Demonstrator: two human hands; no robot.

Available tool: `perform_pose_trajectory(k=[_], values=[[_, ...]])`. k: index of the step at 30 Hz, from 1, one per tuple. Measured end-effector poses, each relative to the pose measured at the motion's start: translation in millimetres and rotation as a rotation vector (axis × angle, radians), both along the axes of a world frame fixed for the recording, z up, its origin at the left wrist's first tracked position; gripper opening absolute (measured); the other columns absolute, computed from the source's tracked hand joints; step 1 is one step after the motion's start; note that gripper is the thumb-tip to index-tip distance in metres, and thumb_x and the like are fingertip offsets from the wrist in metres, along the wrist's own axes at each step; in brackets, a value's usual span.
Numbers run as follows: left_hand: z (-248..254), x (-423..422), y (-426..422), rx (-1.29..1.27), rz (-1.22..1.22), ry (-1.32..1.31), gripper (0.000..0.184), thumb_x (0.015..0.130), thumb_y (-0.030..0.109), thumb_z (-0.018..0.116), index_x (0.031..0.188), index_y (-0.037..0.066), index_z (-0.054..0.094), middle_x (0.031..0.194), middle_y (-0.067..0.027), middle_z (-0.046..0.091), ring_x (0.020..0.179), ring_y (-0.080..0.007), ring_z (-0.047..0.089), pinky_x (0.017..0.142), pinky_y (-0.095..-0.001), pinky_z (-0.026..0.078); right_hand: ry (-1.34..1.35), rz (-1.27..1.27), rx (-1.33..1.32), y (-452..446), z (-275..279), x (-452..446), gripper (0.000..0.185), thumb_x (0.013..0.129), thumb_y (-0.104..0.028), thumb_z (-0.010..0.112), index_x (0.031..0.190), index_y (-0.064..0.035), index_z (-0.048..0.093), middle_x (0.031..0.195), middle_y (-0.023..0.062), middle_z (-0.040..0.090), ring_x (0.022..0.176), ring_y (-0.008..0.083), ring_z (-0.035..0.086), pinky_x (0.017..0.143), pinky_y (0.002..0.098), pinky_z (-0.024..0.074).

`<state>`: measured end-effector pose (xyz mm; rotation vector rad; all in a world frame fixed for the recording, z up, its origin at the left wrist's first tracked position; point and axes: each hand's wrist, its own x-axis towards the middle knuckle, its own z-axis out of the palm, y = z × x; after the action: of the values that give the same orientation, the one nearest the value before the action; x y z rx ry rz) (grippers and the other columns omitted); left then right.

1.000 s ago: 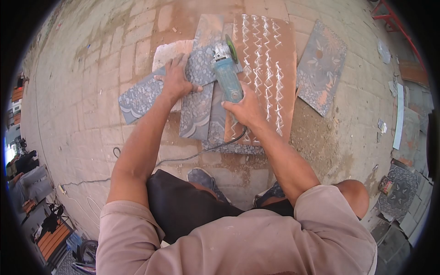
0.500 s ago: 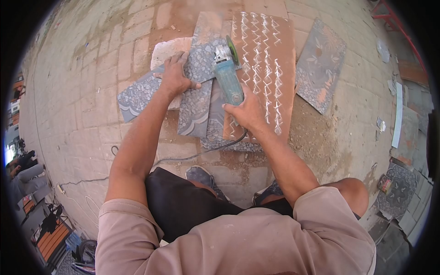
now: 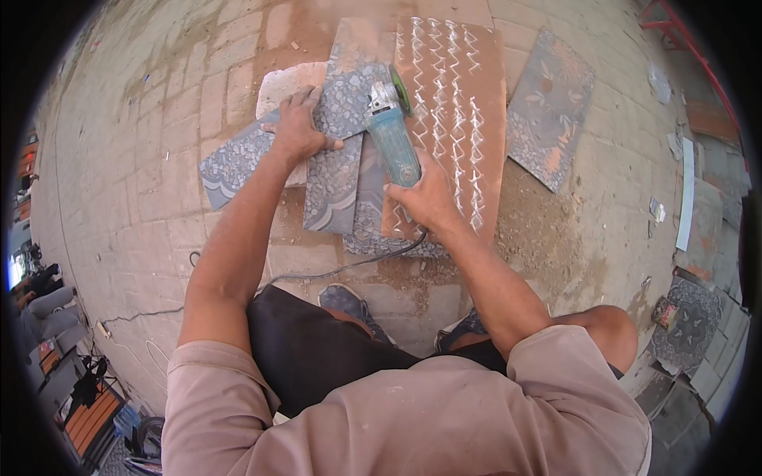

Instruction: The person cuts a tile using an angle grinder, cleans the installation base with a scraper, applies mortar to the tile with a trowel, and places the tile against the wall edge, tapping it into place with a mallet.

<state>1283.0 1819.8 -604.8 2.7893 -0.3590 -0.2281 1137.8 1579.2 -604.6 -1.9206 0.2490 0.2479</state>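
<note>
My right hand (image 3: pixel 429 190) is wrapped round the rear body of a teal angle grinder (image 3: pixel 393 147). Its green-edged disc (image 3: pixel 399 89) stands on edge beside a pebble-patterned tile (image 3: pixel 345 99); whether it touches the tile is unclear. My left hand (image 3: pixel 300 127) lies spread on the pebble-patterned pieces, thumb stretched to the right. Beneath it, an angled strip of tile (image 3: pixel 238 163) points left and another piece (image 3: pixel 332 194) points toward me. Just right of the grinder, a brown tile back (image 3: pixel 484 159) carries white zigzag lines.
A pale block (image 3: pixel 278 86) sits under the tiles. Another patterned tile (image 3: pixel 552 111) lies to the right. The grinder's cord (image 3: pixel 333 274) runs left across the paving. Stacked tiles (image 3: pixel 686 325) and a red metal frame (image 3: pixel 675 36) stand at the right edge.
The view has shifted slightly. The grinder sits a touch nearer to me along the tile, and a faint haze shows over the tile's far end. My left hand keeps its place.
</note>
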Motion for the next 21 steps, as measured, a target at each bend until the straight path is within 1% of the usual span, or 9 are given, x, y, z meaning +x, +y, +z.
perform_pose_trajectory(k=[8,12,14,15,16,17,19,20,21], values=[[0.6,-0.8,-0.1,0.008,-0.007,-0.003,0.123,0.049,0.028,0.099,0.155,0.002,0.042,0.16,-0.0187,0.039,0.147,-0.041,0.033,0.124,-0.0449,0.029,0.011,0.012,-0.029,-1.1,1.8,-5.8,0.072,0.074,-0.019,0.08,0.138,0.0003,0.054,0.113,0.0212,0.071,0.099,0.0315,0.071,0.09,0.0406,0.0544],[0.0,-0.1,1.0,0.012,-0.019,-0.006,0.123,0.049,0.028,0.099,0.155,0.002,0.042,0.16,-0.0186,0.039,0.147,-0.0409,0.032,0.124,-0.0451,0.029,-0.023,0.004,-0.033,-0.4,4.5,-9.5,0.071,0.074,-0.02,0.08,0.137,0.0004,0.055,0.113,0.0211,0.071,0.101,0.0322,0.071,0.09,0.041,0.0542],[-3.3,1.1,2.6,0.014,-0.018,-0.004,0.122,0.049,0.028,0.099,0.155,0.002,0.042,0.16,-0.0187,0.04,0.147,-0.0409,0.032,0.124,-0.0452,0.028,0.01,-0.027,-0.032,0.7,5.4,-11.1,0.068,0.071,-0.017,0.08,0.132,0.0033,0.058,0.113,0.0197,0.069,0.104,0.0298,0.069,0.094,0.0403,0.0527],[-6.8,2.1,4.4,0.003,-0.026,-0.02,0.122,0.05,0.03,0.099,0.155,0.004,0.043,0.16,-0.0157,0.04,0.146,-0.0407,0.033,0.123,-0.0507,0.029,0.008,-0.027,-0.033,0.1,4.0,-12.1,0.068,0.071,-0.017,0.08,0.132,0.0033,0.058,0.113,0.0197,0.069,0.104,0.0298,0.069,0.094,0.0403,0.0527],[-10.2,3.1,6.0,-0.009,-0.035,-0.037,0.122,0.05,0.032,0.099,0.155,0.006,0.043,0.16,-0.0127,0.04,0.145,-0.0405,0.034,0.122,-0.0562,0.03,-0.003,-0.001,-0.031,-1.1,1.6,-13.6,0.069,0.072,-0.019,0.08,0.134,0.0017,0.057,0.113,0.0209,0.07,0.104,0.0321,0.069,0.093,0.0416,0.053],[-9.1,3.4,4.7,-0.01,-0.038,-0.042,0.122,0.05,0.032,0.099,0.155,0.006,0.043,0.16,-0.0127,0.04,0.145,-0.0405,0.034,0.122,-0.0562,0.03,-0.016,0.024,-0.03,-2.3,-2.0,-15.2,0.07,0.073,-0.021,0.08,0.136,0.0001,0.055,0.114,0.0222,0.07,0.104,0.0345,0.07,0.092,0.0428,0.0533],[-5.9,3.0,2.9,0.029,0.016,0.039,0.123,0.05,0.033,0.1,0.156,0.009,0.042,0.163,-0.0091,0.037,0.148,-0.0391,0.032,0.12,-0.0666,0.025,-0.055,0.007,-0.027,-1.9,-8.6,-21.2,0.071,0.073,-0.021,0.08,0.136,0.0001,0.055,0.114,0.0219,0.07,0.105,0.0344,0.07,0.093,0.0428,0.0532],[-7.0,1.5,4.9,0.027,0.015,0.032,0.123,0.05,0.033,0.1,0.156,0.009,0.042,0.163,-0.0091,0.037,0.148,-0.0391,0.032,0.12,-0.0666,0.025,-0.089,-0.007,-0.022,-0.8,-9.3,-25.6,0.072,0.073,-0.021,0.081,0.137,0.0,0.055,0.114,0.0217,0.07,0.105,0.0343,0.07,0.094,0.0427,0.0531],[-11.3,1.2,8.1,0.007,0.009,0.039,0.123,0.051,0.035,0.099,0.157,0.011,0.042,0.164,-0.0074,0.035,0.149,-0.0384,0.03,0.118,-0.0717,0.023,-0.102,-0.008,-0.025,0.4,-5.5,-32.5,0.072,0.073,-0.021,0.081,0.137,0.0,0.055,0.114,0.0217,0.07,0.105,0.0343,0.07,0.094,0.0427,0.0531]])
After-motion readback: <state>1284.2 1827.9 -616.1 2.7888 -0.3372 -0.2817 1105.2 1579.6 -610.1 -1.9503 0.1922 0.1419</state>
